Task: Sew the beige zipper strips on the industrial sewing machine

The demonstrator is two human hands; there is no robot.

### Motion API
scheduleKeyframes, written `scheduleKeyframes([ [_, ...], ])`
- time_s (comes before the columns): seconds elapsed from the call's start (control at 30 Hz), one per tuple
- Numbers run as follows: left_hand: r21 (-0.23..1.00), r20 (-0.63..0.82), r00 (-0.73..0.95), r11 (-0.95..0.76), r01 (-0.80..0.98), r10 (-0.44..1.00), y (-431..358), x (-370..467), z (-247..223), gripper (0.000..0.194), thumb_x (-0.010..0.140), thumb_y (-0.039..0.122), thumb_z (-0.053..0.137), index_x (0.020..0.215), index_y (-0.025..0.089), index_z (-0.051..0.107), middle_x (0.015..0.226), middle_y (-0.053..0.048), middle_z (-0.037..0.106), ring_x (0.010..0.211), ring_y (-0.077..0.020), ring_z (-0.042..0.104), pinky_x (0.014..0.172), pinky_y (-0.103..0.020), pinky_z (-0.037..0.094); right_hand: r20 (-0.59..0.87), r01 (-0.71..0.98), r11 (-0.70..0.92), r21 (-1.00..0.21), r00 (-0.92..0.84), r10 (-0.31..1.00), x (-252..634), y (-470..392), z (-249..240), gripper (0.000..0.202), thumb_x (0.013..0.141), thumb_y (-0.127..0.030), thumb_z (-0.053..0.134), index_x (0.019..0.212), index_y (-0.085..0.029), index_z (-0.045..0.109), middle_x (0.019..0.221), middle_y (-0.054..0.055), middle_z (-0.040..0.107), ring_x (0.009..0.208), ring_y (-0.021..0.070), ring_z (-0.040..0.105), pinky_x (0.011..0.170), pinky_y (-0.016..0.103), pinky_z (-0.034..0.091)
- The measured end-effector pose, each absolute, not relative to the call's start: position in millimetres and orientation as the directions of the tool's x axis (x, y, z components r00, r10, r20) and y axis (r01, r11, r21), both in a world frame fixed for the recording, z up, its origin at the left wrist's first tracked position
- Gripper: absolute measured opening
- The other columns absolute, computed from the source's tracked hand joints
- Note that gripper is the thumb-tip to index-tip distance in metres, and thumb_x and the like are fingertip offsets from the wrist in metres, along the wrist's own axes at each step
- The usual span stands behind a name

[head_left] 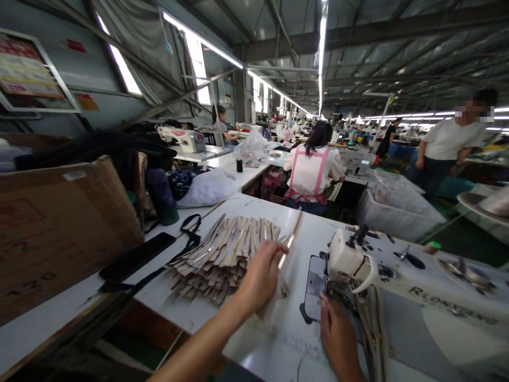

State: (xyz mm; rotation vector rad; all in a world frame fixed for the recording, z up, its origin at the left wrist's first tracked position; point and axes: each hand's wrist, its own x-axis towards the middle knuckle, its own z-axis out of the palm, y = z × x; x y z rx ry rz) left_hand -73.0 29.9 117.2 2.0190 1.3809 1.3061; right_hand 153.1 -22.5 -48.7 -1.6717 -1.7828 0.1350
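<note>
My left hand (pixel 260 276) is closed in a pinch on a beige zipper (pixel 292 239) with a shiny metallic line along it, held at a slant above the white table; motion blurs it. Just left of that hand lies a thick fanned pile of beige zippers (pixel 226 249). My right hand (pixel 340 334) rests by the sewing machine (pixel 350 260), fingers stretched toward the area under its head and touching the metal plate (pixel 315 281). Nothing shows in that hand, though its far fingers are partly hidden. Several zipper strips (pixel 373 323) hang down beside it, right of the needle area.
A cardboard box (pixel 67 233) and a black flat tray-like object (pixel 137 256) stand at the left. A dark strap (pixel 191 236) lies beside the pile. Ahead sits a co-worker (pixel 312 164) with a pink apron; a plastic bin (pixel 397 207) is to the right. Another person (pixel 449 140) stands farther right.
</note>
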Motion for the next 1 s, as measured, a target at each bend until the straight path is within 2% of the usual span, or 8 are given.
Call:
scheduleKeyframes([
  [0.1,0.614,0.459,-0.034,-0.29,0.734,0.888,73,-123,152,0.023,0.092,0.023,0.043,0.096,0.019,0.065,0.094,-0.004,0.065,0.092,-0.0204,0.06,0.086,-0.031,0.046,0.395,0.841,0.163,-0.516,0.065,0.916,154,-23,-50,0.044,0.099,-0.038,0.03,0.116,-0.015,0.064,0.111,0.013,0.07,0.1,0.0226,0.068,0.081,0.033,0.055],
  [0.2,0.459,0.156,-0.058,-0.021,0.888,0.986,112,-159,146,0.026,0.091,0.021,0.041,0.095,0.018,0.066,0.096,-0.004,0.069,0.09,-0.0186,0.063,0.08,-0.026,0.046,0.399,0.841,0.16,-0.516,0.071,0.914,155,-21,-51,0.044,0.099,-0.037,0.031,0.116,-0.015,0.064,0.11,0.013,0.07,0.099,0.0225,0.068,0.081,0.033,0.054],
  [0.4,0.348,-0.076,0.002,0.025,0.937,0.997,134,-174,98,0.019,0.082,0.026,0.055,0.08,0.014,0.07,0.081,-0.008,0.071,0.08,-0.023,0.065,0.071,-0.028,0.046,0.401,0.844,0.174,-0.508,0.053,0.914,148,-25,-33,0.037,0.096,-0.031,0.036,0.11,-0.016,0.067,0.101,0.011,0.071,0.093,0.0209,0.068,0.079,0.031,0.053],
  [0.5,0.298,-0.012,0.025,-0.02,0.954,1.0,128,-170,96,0.031,0.085,0.036,0.051,0.094,0.013,0.071,0.095,-0.013,0.07,0.092,-0.0285,0.064,0.081,-0.035,0.047,0.355,0.83,0.151,-0.537,0.06,0.933,158,-37,-12,0.033,0.094,-0.031,0.039,0.106,-0.019,0.068,0.098,0.009,0.071,0.086,0.0191,0.067,0.077,0.029,0.051],
  [0.6,0.238,0.304,0.025,-0.101,0.966,0.952,110,-160,103,0.043,0.084,0.044,0.052,0.111,0.013,0.066,0.109,-0.017,0.062,0.105,-0.0344,0.058,0.092,-0.045,0.044,0.337,0.817,-0.08,-0.571,0.322,0.885,189,-58,3,0.036,0.093,-0.037,0.038,0.103,-0.017,0.067,0.096,0.01,0.07,0.077,0.0192,0.066,0.071,0.03,0.05],
  [0.73,0.497,0.501,0.117,-0.396,0.772,0.857,66,-117,107,0.034,0.089,0.042,0.048,0.106,0.018,0.065,0.108,-0.011,0.061,0.101,-0.0261,0.059,0.087,-0.036,0.048,0.205,0.73,-0.462,-0.503,0.62,0.757,239,-86,5,0.045,0.086,-0.048,0.043,0.104,-0.011,0.062,0.093,0.015,0.069,0.077,0.0249,0.066,0.069,0.034,0.048],
  [0.83,0.742,0.325,0.277,-0.425,0.518,0.904,29,-68,97,0.029,0.092,0.04,0.047,0.1,0.019,0.065,0.096,-0.007,0.064,0.08,-0.0186,0.062,0.07,-0.028,0.05,0.011,0.698,-0.511,-0.501,0.596,0.803,254,-92,-2,0.049,0.078,-0.057,0.054,0.099,-0.014,0.063,0.081,0.011,0.07,0.078,0.0268,0.067,0.068,0.034,0.048],
  [1.0,0.903,0.09,0.525,-0.291,0.315,0.846,-10,-1,60,0.024,0.089,0.034,0.053,0.1,0.017,0.066,0.089,-0.006,0.066,0.075,-0.0168,0.062,0.067,-0.027,0.047,-0.039,0.563,-0.462,-0.685,0.606,0.795,257,-84,-8,0.051,0.066,-0.053,0.067,0.098,-0.013,0.066,0.074,0.007,0.07,0.073,0.0259,0.068,0.068,0.034,0.049],
])
